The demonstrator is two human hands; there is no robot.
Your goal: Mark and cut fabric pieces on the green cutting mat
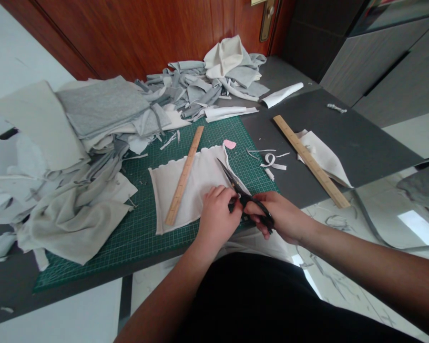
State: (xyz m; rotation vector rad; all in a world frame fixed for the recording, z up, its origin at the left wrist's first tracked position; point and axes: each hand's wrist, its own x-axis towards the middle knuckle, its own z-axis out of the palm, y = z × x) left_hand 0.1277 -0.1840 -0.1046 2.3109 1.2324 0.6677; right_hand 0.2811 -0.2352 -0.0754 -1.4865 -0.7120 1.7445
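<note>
Two hands meet at the near edge of a green cutting mat (143, 228) that lies on a dark bench (343, 128). The right hand (286, 216) has its fingers threaded through and clenched around the black handles of a pair of scissors (241, 190), whose blades point away from the person and lie along the right edge of a cream fabric piece (196, 183), apparently so that the cut follows that edge. The left hand (216, 216) rests with its fingers curled and pressed down on the near part of the same cloth, just beside the scissor pivot, likely to hold the cloth flat and taut against the blades; it grips nothing. A wooden ruler (184, 176) lies diagonally on the fabric, touching it, probably as a weight or a straight guide. A second, longer ruler (312, 162) sits well apart on the bare bench to the right, lying over another cream scrap (325, 157). Thin trimmed strips (271, 162) lie between the mat and that ruler, and a small pink scrap (229, 144) rests near the far edge of the cloth. Heaps of grey and cream fabric (93, 124) crowd the left and far side. No box, bin or tray shows; the offcuts lie loose.
</note>
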